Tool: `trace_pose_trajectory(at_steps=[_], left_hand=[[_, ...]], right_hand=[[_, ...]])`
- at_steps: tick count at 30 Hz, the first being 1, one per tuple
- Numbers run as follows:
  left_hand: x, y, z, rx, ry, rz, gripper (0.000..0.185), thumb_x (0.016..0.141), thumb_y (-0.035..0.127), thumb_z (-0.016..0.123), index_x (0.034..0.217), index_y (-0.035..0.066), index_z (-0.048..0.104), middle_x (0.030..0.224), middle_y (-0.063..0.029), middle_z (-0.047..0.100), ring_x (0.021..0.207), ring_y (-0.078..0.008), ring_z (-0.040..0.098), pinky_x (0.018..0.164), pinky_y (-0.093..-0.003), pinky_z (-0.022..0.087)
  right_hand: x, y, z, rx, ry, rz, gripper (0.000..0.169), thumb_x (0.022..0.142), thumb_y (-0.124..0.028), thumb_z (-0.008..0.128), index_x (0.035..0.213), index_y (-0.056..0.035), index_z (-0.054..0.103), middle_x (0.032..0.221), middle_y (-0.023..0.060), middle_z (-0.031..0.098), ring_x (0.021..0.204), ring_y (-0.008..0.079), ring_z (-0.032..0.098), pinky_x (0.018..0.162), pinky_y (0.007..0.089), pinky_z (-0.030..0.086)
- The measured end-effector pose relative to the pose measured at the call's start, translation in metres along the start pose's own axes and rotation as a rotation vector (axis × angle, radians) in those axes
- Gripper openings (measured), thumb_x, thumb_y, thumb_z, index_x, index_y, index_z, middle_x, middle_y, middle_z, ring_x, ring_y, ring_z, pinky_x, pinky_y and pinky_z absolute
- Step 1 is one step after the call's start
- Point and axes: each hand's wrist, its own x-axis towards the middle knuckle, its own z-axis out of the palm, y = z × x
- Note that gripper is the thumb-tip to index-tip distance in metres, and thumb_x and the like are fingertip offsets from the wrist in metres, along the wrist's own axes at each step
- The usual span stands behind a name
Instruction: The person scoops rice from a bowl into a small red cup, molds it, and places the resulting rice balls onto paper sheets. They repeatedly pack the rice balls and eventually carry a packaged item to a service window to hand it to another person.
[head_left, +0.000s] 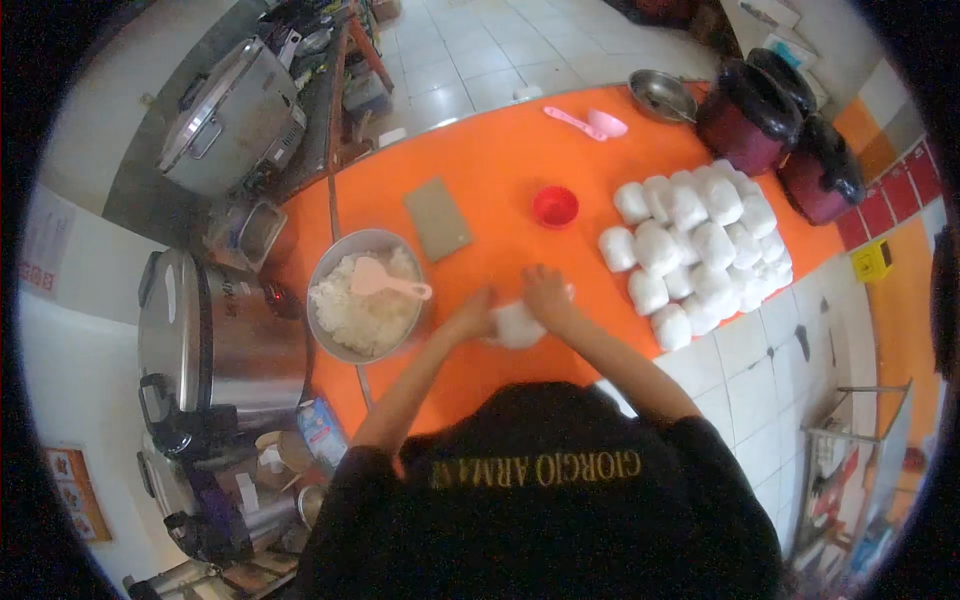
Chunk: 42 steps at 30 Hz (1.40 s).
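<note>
On the orange tabletop (502, 386) in front of me lies a white packet (517, 330), apparently wrapped rice. My left hand (474, 315), slightly blurred, grips its left side. The fingers of my right hand (546, 295) curl over its upper right part, and a pale end of the wrapping shows past them. To the left stands a round metal bowl (324, 341) of cooked rice (364, 322), with a pink rice paddle (386, 281) lying on the rice. Several similar white packets (712, 247) are piled at the right.
Beyond my hands are a small red bowl (556, 207), a brown rectangular sheet (437, 219) and pink scoops (589, 124). A metal pan (662, 96) and dark red lidded pots (750, 116) stand at the far right. Large rice cookers (247, 337) line the left side.
</note>
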Motion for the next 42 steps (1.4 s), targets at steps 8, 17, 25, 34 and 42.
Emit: trace_pose_trajectory(at_steps=[8, 17, 25, 34, 42], left_hand=[[0.001, 0.035, -0.017, 0.37, -0.188, -0.171, 0.036, 0.058, 0.024, 0.074, 0.089, 0.01, 0.067, 0.096, -0.0129, 0.065, 0.088, -0.031, 0.062, 0.074, -0.0407, 0.049], [-0.019, 0.051, -0.014, -0.294, -0.313, 0.121, 0.036, 0.068, 0.017, 0.068, 0.1, 0.003, 0.063, 0.089, -0.0072, 0.066, 0.08, -0.0177, 0.061, 0.074, -0.0317, 0.048], [-0.048, 0.142, -0.044, 0.109, 0.167, 0.769, 0.03, 0.07, 0.01, 0.068, 0.098, 0.001, 0.061, 0.088, -0.0068, 0.059, 0.078, -0.0224, 0.058, 0.069, -0.0314, 0.047], [-0.064, 0.195, -0.059, 0.255, 0.741, 1.11, 0.02, 0.069, -0.004, 0.061, 0.089, -0.001, 0.062, 0.085, -0.0075, 0.053, 0.074, -0.0218, 0.052, 0.063, -0.033, 0.044], [-0.065, 0.19, 0.039, -0.528, 0.641, 0.438, 0.022, 0.081, -0.004, 0.051, 0.102, -0.002, 0.06, 0.099, -0.0099, 0.054, 0.083, -0.0206, 0.056, 0.071, -0.0305, 0.046]], right_hand=[[-0.041, -0.001, -0.019, 0.232, -0.212, 0.073, 0.021, 0.075, -0.014, 0.056, 0.092, -0.0028, 0.059, 0.088, 0.0128, 0.058, 0.08, 0.0259, 0.061, 0.066, 0.0371, 0.051], [-0.09, -0.004, 0.002, 1.145, 0.12, 0.414, 0.047, 0.085, -0.032, 0.058, 0.112, 0.0055, 0.051, 0.098, 0.0175, 0.057, 0.09, 0.0304, 0.058, 0.081, 0.0379, 0.047], [-0.094, 0.022, -0.094, 1.838, -0.307, 0.606, 0.063, 0.076, -0.033, 0.068, 0.122, 0.0022, 0.044, 0.114, 0.0154, 0.055, 0.099, 0.0242, 0.057, 0.083, 0.0326, 0.048], [-0.087, 0.012, -0.204, 2.765, -0.083, 0.561, 0.052, 0.082, -0.04, 0.057, 0.121, -0.0093, 0.043, 0.108, 0.0055, 0.056, 0.101, 0.0172, 0.053, 0.08, 0.0333, 0.044], [-0.074, -0.009, -0.182, 2.491, 0.342, 0.944, 0.043, 0.082, -0.036, 0.06, 0.114, -0.01, 0.047, 0.101, 0.0028, 0.056, 0.089, 0.0139, 0.054, 0.075, 0.029, 0.042]])
